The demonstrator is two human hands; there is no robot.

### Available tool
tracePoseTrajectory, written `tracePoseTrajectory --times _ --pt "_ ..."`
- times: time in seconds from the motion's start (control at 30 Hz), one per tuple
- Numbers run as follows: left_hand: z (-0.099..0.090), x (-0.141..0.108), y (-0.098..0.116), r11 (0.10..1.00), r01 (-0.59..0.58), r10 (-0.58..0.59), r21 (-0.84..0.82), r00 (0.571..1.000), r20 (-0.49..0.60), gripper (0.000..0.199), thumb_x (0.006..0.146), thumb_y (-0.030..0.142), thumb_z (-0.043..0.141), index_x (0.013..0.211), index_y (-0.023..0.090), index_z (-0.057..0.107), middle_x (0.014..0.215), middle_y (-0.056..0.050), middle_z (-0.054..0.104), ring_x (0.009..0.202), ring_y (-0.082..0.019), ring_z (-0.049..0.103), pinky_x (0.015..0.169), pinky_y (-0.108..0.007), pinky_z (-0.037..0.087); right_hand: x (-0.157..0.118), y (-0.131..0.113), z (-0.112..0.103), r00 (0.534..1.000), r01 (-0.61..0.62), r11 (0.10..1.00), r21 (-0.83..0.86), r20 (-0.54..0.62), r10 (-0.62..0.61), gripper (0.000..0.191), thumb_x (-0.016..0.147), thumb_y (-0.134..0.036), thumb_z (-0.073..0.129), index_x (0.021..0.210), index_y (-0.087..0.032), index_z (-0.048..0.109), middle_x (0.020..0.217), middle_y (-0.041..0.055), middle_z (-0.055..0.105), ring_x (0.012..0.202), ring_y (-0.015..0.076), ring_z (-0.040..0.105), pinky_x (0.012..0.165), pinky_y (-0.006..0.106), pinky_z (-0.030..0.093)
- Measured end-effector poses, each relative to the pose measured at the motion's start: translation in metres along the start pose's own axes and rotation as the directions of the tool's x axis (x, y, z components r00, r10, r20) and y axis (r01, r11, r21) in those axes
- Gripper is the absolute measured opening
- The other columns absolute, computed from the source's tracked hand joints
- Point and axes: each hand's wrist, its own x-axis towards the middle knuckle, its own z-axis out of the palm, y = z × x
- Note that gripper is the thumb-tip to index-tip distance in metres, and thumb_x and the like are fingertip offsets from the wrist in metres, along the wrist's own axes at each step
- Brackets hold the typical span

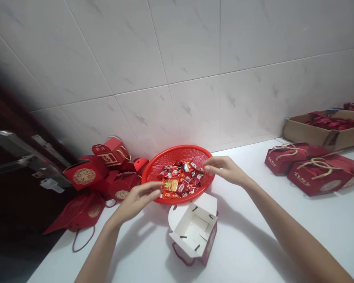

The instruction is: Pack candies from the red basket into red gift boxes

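Observation:
A red plastic basket [177,150] stands against the tiled wall, heaped with wrapped candies [184,181] in red and yellow packets. Over its left rim reaches my left hand [141,198], fingers stretched toward the candies and nothing visibly held. My right hand [225,169] hovers at the basket's right rim, its fingers loosely curved and apart from the thumb, also without a visible object. In front of the basket sits a red gift box [211,243] with its flaps raised. Its white inside [196,226] holds nothing, and a dark red cord handle hangs at its near side.
Several red gift boxes [87,175] are piled at the left, beside a dark door with a metal handle [8,143]. Red boxes with rope handles [315,173] stand at the right on the white table [259,236]. Behind them is a cardboard carton [306,133] of red items.

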Motion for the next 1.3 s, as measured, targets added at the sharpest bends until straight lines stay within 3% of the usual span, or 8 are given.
tracePoseTrajectory --times 0.13,0.27,0.37,0.53,0.7,0.97,1.13,1.3 --pt "0.011 0.053 0.000 0.980 -0.095 0.071 0.174 0.987 0.141 0.048 0.086 0.050 0.064 0.122 0.019 0.071 0.127 -0.011 0.071 0.117 -0.029 0.065 0.104 -0.040 0.049 0.041 0.016 0.031 0.999 0.000 0.995 0.101 -0.045 0.005 0.024 0.083 -0.039 0.066 0.090 -0.016 0.072 0.079 0.0053 0.073 0.071 0.0179 0.068 0.069 0.033 0.057" --pt "0.033 0.094 -0.006 0.913 -0.171 0.017 0.372 0.924 0.383 0.067 0.074 0.045 0.078 0.134 0.020 0.063 0.139 -0.012 0.063 0.129 -0.033 0.056 0.110 -0.041 0.041 0.067 0.022 0.053 1.000 0.014 0.999 -0.035 0.025 -0.013 0.013 0.085 -0.024 0.062 0.088 -0.017 0.072 0.081 0.0047 0.074 0.073 0.0169 0.068 0.069 0.030 0.054" --pt "0.048 0.111 -0.010 0.831 -0.209 -0.042 0.515 0.900 0.433 0.081 0.064 0.039 0.086 0.139 0.022 0.059 0.142 -0.014 0.058 0.131 -0.035 0.053 0.107 -0.039 0.043 0.075 0.028 0.059 0.999 0.021 0.992 -0.124 0.040 -0.016 0.013 0.084 -0.021 0.062 0.089 -0.017 0.074 0.088 0.0060 0.076 0.078 0.0179 0.068 0.072 0.030 0.052" --pt "0.057 0.117 -0.007 0.710 -0.229 -0.072 0.666 0.917 0.392 0.065 0.060 0.026 0.087 0.123 0.022 0.069 0.121 -0.013 0.068 0.109 -0.034 0.064 0.086 -0.035 0.051 0.077 0.037 0.059 0.997 -0.036 0.985 -0.167 0.062 0.047 0.014 0.086 -0.019 0.060 0.091 -0.016 0.073 0.090 0.0070 0.076 0.083 0.0196 0.069 0.074 0.030 0.052" --pt "0.053 0.116 0.001 0.669 -0.122 -0.068 0.734 0.972 0.223 0.014 0.084 0.021 0.065 0.095 0.020 0.073 0.102 -0.013 0.074 0.100 -0.033 0.068 0.080 -0.036 0.049 0.075 0.036 0.058 0.987 -0.109 0.930 -0.351 0.071 0.142 0.015 0.089 -0.020 0.060 0.096 -0.017 0.072 0.096 0.0091 0.076 0.089 0.0229 0.070 0.078 0.033 0.051" --pt "0.048 0.119 -0.004 0.708 -0.027 -0.048 0.705 0.995 0.087 0.015 0.092 0.025 0.057 0.097 0.022 0.071 0.105 -0.011 0.075 0.101 -0.030 0.069 0.080 -0.033 0.049 0.073 0.043 0.062 0.971 -0.122 0.911 -0.393 0.144 0.192 0.039 0.077 -0.011 0.071 0.114 -0.020 0.065 0.113 0.0094 0.073 0.103 0.0271 0.067 0.082 0.032 0.048" --pt "0.050 0.119 -0.004 0.755 -0.101 0.025 0.647 0.992 0.126 0.023 0.096 0.031 0.054 0.111 0.021 0.068 0.116 -0.009 0.073 0.107 -0.025 0.067 0.090 -0.030 0.049 0.075 0.045 0.063 0.983 -0.152 0.915 -0.373 0.037 0.179 0.006 0.084 -0.018 0.065 0.085 -0.020 0.059 0.087 0.0046 0.070 0.080 0.0208 0.063 0.067 0.028 0.041" --pt "0.049 0.118 -0.003 0.742 -0.058 -0.093 0.667 0.978 0.189 0.025 0.088 0.023 0.061 0.112 0.022 0.069 0.113 -0.006 0.075 0.104 -0.023 0.069 0.090 -0.028 0.050 0.077 0.046 0.061 0.978 -0.203 0.937 -0.286 -0.109 0.178 0.019 0.082 -0.019 0.058 0.067 -0.022 0.048 0.070 -0.0005 0.062 0.065 0.0157 0.055 0.061 0.026 0.036"
